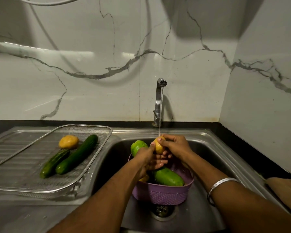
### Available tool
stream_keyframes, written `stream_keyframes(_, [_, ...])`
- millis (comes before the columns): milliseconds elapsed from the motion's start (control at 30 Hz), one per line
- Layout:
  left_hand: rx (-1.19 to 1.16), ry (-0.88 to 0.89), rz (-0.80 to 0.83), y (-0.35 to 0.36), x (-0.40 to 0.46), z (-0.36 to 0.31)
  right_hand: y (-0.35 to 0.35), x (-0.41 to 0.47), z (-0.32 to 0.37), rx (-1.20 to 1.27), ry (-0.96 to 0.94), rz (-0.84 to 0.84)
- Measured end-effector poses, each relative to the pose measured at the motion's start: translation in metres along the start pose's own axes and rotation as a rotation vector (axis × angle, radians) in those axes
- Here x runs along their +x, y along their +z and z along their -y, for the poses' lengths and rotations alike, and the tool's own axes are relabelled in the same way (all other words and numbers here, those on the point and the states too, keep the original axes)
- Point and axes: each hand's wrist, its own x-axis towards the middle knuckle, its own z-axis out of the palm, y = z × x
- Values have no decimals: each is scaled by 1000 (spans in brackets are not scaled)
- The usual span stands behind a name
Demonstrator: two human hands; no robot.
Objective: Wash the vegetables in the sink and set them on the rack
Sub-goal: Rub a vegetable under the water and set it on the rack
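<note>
Because washed food needs to drip, mesh rack (97,132) sits far left of hands, on ridged metal board. On it: round yellow potato (68,141), two long dark cucumbers (77,154), smooth, shiny, wet. Left hand (148,158) cups yellow potato in hands (159,146) from below and side, fingers curled round. Tap water (160,113) falls straight on it, so dirt runs off. Right hand (175,143) grips same potato from top. Under hands, purple plastic basket (161,192), bumpy wall, holds fat light-green gourds (169,176) waiting. Steel sink (208,148) around all.
</note>
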Motion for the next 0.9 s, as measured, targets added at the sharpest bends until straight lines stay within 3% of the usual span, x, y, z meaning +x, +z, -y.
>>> stream_keyframes(167, [12,164,-121,4,3,1,-2,5,2,88,87,-82])
stream_keyframes(267, [138,339,-165,4,14,3,-1,3,0,151,157,-59])
stream_keyframes(367, [241,395,-173,1,12,3,-1,-1,0,143,184,-32])
stream_keyframes(533, [471,558,-235,6,12,1,-8,5,7,133,130,-212])
stream_keyframes(700, [273,524,-271,-2,16,10,-9,-6,3,39,182,94])
stream_keyframes(800, [103,465,-253,-4,16,12,-10,-5,2,67,174,136])
stream_keyframes(900, [99,467,-244,-5,19,10,-10,-2,0,116,182,129])
